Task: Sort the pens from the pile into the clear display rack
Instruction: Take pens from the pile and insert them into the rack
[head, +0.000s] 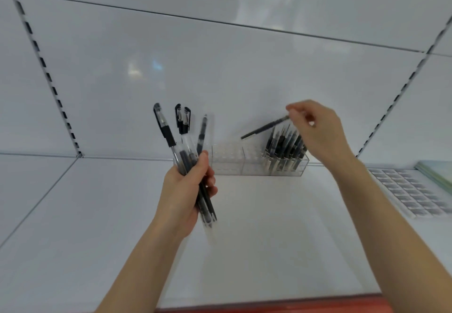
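My left hand (187, 190) grips a bundle of several black and clear pens (182, 141), fanned upward in front of the shelf's back wall. My right hand (318, 129) pinches one black pen (265, 127) by its upper end; the pen slants down to the left above the clear display rack (228, 158). The rack stands against the back wall. Its right compartment holds several pens (285, 149) standing upright, while the left compartments look bare.
The white shelf (97, 215) spreads out below both hands. At the right lie a sheet of small grey printed items (411, 190) and a greenish flat stack (437, 173). Slotted uprights (46, 68) run up the back wall. A red edge (281, 304) borders the shelf front.
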